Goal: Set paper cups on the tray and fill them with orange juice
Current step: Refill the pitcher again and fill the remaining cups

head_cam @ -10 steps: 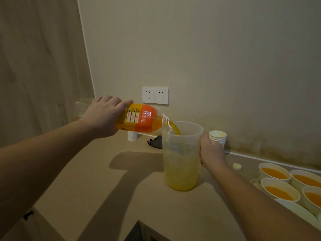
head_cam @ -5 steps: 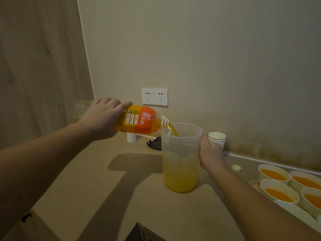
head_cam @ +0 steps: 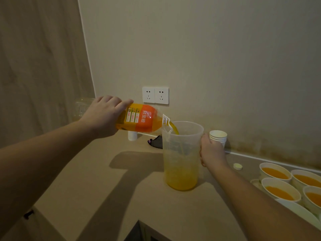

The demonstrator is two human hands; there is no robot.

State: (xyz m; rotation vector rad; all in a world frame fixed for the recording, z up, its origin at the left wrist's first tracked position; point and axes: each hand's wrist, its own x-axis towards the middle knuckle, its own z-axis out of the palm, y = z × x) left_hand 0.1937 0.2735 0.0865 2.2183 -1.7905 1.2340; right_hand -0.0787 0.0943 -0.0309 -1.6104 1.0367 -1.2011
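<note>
My left hand (head_cam: 102, 117) grips an orange juice bottle (head_cam: 140, 120) tipped nearly flat, its mouth over the rim of a clear plastic pitcher (head_cam: 181, 153). A stream of juice runs into the pitcher, which is roughly a third full. My right hand (head_cam: 211, 153) holds the pitcher at its right side, where the handle is hidden. A short stack of empty paper cups (head_cam: 218, 137) stands against the wall behind that hand. Several paper cups filled with juice (head_cam: 275, 173) sit at the right edge on a tray (head_cam: 300, 211) that is mostly cut off.
A small bottle cap (head_cam: 237, 166) lies on the counter near the filled cups. A dark object (head_cam: 156, 142) and a small white cylinder (head_cam: 132, 136) sit by the wall under a double socket (head_cam: 155, 95). The counter's front edge has a notch at bottom centre.
The juice level in the pitcher has risen a little and the stream keeps flowing. Both hands stay almost where they were.
</note>
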